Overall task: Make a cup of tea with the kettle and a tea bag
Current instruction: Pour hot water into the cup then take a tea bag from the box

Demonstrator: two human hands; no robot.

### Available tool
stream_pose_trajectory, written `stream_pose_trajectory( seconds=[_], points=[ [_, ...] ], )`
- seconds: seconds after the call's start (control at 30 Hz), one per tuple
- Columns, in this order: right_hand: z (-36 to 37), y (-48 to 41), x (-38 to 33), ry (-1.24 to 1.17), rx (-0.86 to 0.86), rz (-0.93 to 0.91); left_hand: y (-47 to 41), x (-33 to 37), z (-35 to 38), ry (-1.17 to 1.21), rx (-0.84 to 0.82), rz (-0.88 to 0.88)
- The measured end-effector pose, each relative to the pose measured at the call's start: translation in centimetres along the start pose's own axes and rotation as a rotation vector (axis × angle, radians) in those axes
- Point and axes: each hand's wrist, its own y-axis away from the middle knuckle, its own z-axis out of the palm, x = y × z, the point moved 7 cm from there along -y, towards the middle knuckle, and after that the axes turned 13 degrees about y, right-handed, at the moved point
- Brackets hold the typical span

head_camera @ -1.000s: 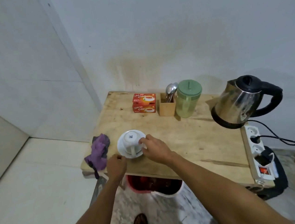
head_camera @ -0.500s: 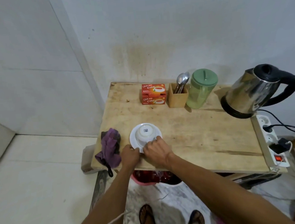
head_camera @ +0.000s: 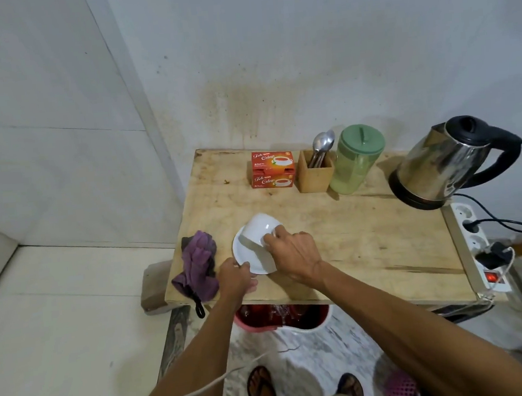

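A white cup (head_camera: 260, 229) is tipped on its side above a white saucer (head_camera: 250, 258) near the front left of the wooden table (head_camera: 352, 246). My right hand (head_camera: 293, 252) grips the cup by its handle side. My left hand (head_camera: 235, 277) pinches the saucer's near rim. Two stacked red tea bag boxes (head_camera: 272, 169) stand at the back of the table. A steel electric kettle (head_camera: 446, 162) with a black handle and lid stands at the back right, on its base.
A wooden holder with spoons (head_camera: 315, 169) and a green lidded jar (head_camera: 355, 159) stand between the tea boxes and the kettle. A purple cloth (head_camera: 197, 261) lies at the table's left edge. A white power strip (head_camera: 482, 248) runs along the right edge. A red bin (head_camera: 279, 317) sits under the table.
The cup stood upside down on the saucer; my right hand has now lifted and tilted it onto its side. My left hand has moved onto the saucer's rim.
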Motion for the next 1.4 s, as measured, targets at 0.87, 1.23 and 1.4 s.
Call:
stream_pose_trajectory(
  seconds=[0.87,1.23,1.4],
  points=[
    [7.8,3.9,0.1,-1.666,-0.386,0.794,0.1,0.6,-0.2,-0.078,-0.006,0.015],
    [8.5,4.5,4.4,-1.278,-0.155,0.941,0.5,1.9,0.3,-0.013,-0.124,0.061],
    [8.6,2.7,3.0,-1.451,-0.304,0.896,-0.3,1.8,0.2,-0.047,-0.098,0.09]
  ],
)
